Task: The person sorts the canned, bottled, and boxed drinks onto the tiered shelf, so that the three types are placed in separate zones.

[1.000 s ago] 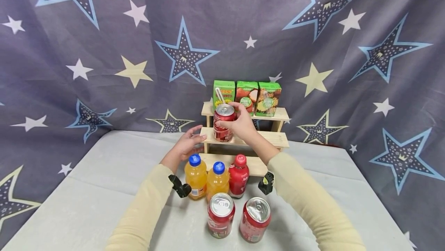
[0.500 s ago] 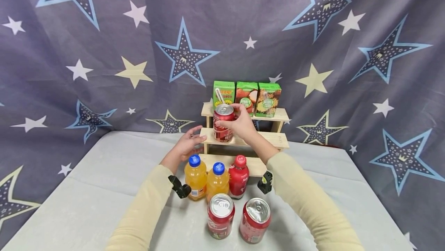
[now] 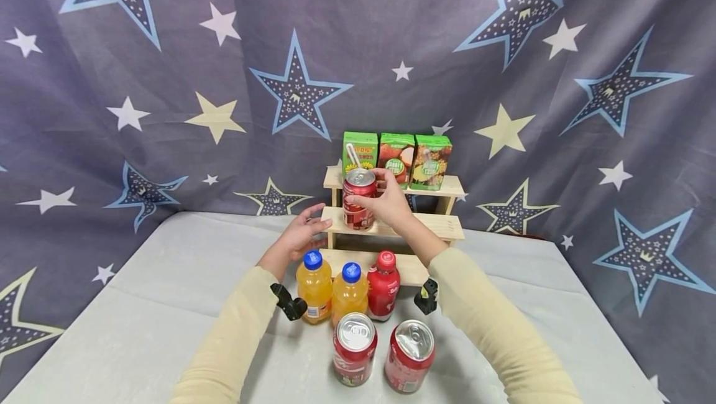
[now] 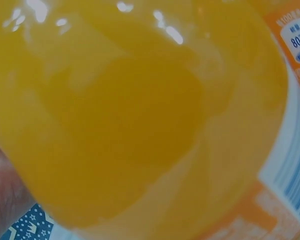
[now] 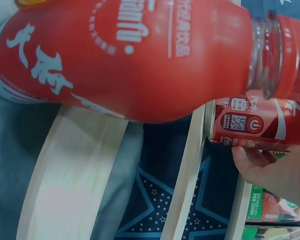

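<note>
A red soda can [image 3: 359, 200] stands upright at the left part of the middle step of a wooden three-step rack [image 3: 414, 224]. My right hand [image 3: 388, 200] grips this can from its right side, thumb in front and fingers behind. In the right wrist view, the can [image 5: 262, 120] sits at the step's edge, with the right hand [image 5: 277, 170] on it. My left hand [image 3: 304, 230] has its fingers extended, fingertips right at the left end of the middle step. An orange juice bottle [image 4: 140, 120] fills the left wrist view, hiding most of that hand.
Three green juice cartons [image 3: 396, 160] line the top step. Before the rack stand two orange juice bottles [image 3: 315, 286] with blue caps and a red bottle [image 3: 383, 286]. Two more cans, a red can [image 3: 355, 349] and a pinkish-red can [image 3: 409, 356], stand nearest on the table [image 3: 184, 267].
</note>
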Demonstrator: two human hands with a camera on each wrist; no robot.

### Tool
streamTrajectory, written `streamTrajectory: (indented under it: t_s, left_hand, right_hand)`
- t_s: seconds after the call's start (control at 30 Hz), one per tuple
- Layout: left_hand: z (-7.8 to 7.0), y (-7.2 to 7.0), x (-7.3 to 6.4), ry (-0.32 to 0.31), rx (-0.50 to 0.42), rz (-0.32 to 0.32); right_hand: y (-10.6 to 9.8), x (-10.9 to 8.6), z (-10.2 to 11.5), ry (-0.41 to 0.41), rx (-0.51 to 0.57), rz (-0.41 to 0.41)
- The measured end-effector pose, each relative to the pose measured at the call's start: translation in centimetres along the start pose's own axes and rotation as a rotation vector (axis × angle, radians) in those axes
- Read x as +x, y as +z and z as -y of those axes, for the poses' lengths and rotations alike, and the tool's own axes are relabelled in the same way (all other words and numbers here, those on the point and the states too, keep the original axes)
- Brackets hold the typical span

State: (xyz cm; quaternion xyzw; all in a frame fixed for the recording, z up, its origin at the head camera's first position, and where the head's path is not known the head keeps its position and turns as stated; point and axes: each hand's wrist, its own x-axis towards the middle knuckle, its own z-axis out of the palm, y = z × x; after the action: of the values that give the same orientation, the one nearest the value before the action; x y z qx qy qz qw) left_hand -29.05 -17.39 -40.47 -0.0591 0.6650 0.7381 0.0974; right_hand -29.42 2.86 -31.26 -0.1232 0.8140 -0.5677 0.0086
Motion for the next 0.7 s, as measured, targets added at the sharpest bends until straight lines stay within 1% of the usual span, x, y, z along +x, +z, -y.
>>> streamTrajectory:
  t_s: [0.17, 0.27, 0.43, 0.53, 0.7]
  left_hand:
    - [-0.1, 0.1, -0.2, 0.004, 0.002, 0.002]
    - [-0.2, 0.1, -0.3, 0.004, 0.006, 0.001]
    - [-0.2, 0.1, -0.4, 0.010, 0.021, -0.008]
    - [-0.2, 0.2, -0.4, 0.013, 0.023, -0.010]
    - [-0.2, 0.3, -0.4, 0.012, 0.017, -0.006]
  right_hand:
    - [-0.3, -0.3, 0.0, -0.012, -0.016, 0.006]
    - [-0.6, -0.6, 0.0, -0.017, -0.008, 0.003]
    - [-1.4, -1.0, -0.2, -0.074, 0.033, -0.003]
    - [-1.9, -1.4, -0.2, -0.099, 0.029, -0.010]
    - [-2.6, -2.0, 0.0, -0.109, 0.021, -0.009]
